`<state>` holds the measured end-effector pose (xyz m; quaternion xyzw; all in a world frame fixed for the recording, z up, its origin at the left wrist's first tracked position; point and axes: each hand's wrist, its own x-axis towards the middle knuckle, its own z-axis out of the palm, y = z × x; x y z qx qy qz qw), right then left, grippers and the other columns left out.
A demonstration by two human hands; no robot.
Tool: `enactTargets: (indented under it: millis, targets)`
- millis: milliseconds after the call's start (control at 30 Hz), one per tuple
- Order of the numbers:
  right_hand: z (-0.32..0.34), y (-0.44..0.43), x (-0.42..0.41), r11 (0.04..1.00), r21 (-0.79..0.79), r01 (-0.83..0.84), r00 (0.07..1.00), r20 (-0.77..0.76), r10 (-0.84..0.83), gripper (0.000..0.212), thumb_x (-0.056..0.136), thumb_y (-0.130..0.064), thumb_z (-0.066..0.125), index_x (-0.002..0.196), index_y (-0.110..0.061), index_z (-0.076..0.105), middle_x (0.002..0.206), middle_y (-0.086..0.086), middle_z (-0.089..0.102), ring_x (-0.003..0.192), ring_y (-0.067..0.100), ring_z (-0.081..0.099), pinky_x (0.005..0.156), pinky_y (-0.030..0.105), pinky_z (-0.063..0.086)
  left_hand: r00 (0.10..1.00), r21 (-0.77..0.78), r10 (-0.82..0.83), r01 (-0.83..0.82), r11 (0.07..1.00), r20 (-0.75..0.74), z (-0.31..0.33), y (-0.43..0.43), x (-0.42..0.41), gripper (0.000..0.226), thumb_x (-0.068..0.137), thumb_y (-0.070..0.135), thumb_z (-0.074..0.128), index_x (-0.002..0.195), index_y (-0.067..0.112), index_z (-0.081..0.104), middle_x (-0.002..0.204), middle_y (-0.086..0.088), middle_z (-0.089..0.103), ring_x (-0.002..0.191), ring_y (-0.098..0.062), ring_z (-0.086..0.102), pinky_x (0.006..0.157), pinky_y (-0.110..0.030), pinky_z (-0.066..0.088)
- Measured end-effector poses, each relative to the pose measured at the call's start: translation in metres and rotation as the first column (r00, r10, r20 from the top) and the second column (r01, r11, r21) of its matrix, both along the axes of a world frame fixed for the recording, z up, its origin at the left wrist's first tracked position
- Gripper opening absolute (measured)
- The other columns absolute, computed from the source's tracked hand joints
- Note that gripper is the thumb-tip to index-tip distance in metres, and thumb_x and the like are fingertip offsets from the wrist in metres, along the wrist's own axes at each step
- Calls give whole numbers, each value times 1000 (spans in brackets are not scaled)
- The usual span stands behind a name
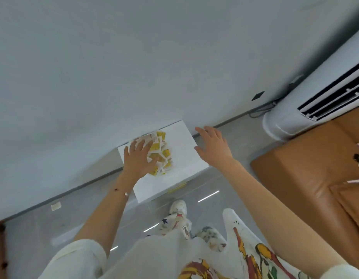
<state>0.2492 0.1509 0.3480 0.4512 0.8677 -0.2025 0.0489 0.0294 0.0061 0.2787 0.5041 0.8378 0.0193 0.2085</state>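
A heap of several small yellow-and-white packets (161, 153) lies on a low white table (182, 146) that stands against the wall. My left hand (139, 158) lies flat on the heap's left side, fingers straight and spread. Over the table's right edge, my right hand (212, 144) hovers with its fingers spread and holds nothing.
A white floor-standing air conditioner (307, 105) stands at the right by the wall. A brown leather sofa (307, 174) fills the right side, close to the table. My white shoes (178, 207) stand on the grey tiled floor just before the table. A small scrap (55, 206) lies on the floor at the left.
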Motion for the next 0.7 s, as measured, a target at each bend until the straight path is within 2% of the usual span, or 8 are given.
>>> enactTargets:
  millis: [167, 300, 367, 467, 533, 600, 667, 700]
  targets:
    - [-48, 45, -44, 993, -107, -39, 999, 20, 41, 63, 94, -38, 51, 150, -28, 22, 155, 2, 25, 142, 26, 20, 112, 45, 30, 985, -69, 160, -156, 985, 60, -39, 19, -30, 70, 91, 64, 35, 151, 30, 25, 159, -2, 23, 147, -29, 12, 118, -49, 8]
    - [-116, 71, -77, 976, -208, -59, 997, 34, 68, 62, 95, -38, 50, 150, -29, 22, 155, 0, 25, 142, 23, 21, 111, 41, 30, 982, -99, 176, -168, 981, 74, -92, 27, -34, 93, 69, 73, 5, 150, 32, 25, 159, 0, 23, 147, -28, 14, 118, -48, 11]
    - [-163, 84, -98, 964, -250, -86, 994, 44, 100, 62, 95, -36, 51, 150, -29, 23, 155, 0, 25, 142, 23, 22, 111, 41, 29, 970, -130, 228, -215, 968, 88, -132, 32, -41, 90, 72, 72, 8, 150, 31, 26, 158, 0, 25, 147, -28, 16, 118, -48, 13]
    - [-241, 102, -130, 937, -336, -95, 993, 41, 115, 63, 94, -33, 55, 149, -27, 25, 154, 1, 27, 141, 24, 24, 110, 42, 32, 925, -148, 360, -342, 928, 122, -198, 42, -49, 81, 80, 67, 24, 151, 29, 24, 157, -2, 27, 146, -29, 18, 118, -47, 15]
    - [-295, 112, -148, 916, -389, -98, 993, 21, 115, 64, 93, -33, 57, 149, -24, 28, 153, 2, 29, 139, 26, 26, 109, 42, 33, 867, -116, 469, -455, 883, 167, -243, 52, -53, 74, 88, 62, 34, 151, 25, 25, 155, -4, 32, 144, -30, 23, 117, -46, 20]
    - [-336, 123, -167, 885, -454, -103, 995, -43, 94, 64, 91, -30, 62, 147, -21, 32, 149, 3, 33, 136, 25, 31, 108, 37, 31, 793, -62, 563, -566, 822, 233, -278, 63, -57, 64, 95, 50, 44, 150, 23, 26, 152, -4, 37, 141, -27, 29, 114, -44, 25]
    - [-362, 132, -183, 829, -558, -42, 992, -122, -32, 62, 89, -24, 66, 144, -17, 37, 140, 1, 40, 129, 19, 39, 103, 26, 30, 687, -21, 652, -683, 730, 322, -303, 75, -62, 57, 96, 45, 46, 147, 23, 32, 145, -2, 45, 134, -25, 39, 110, -43, 34]
    - [-371, 137, -191, 785, -619, 17, 980, -143, -135, 62, 88, -21, 68, 142, -15, 39, 136, 0, 42, 123, 17, 42, 100, 25, 32, 619, -1, 686, -742, 670, 382, -312, 82, -65, 52, 96, 44, 46, 144, 24, 37, 139, -2, 51, 128, -23, 46, 105, -42, 41]
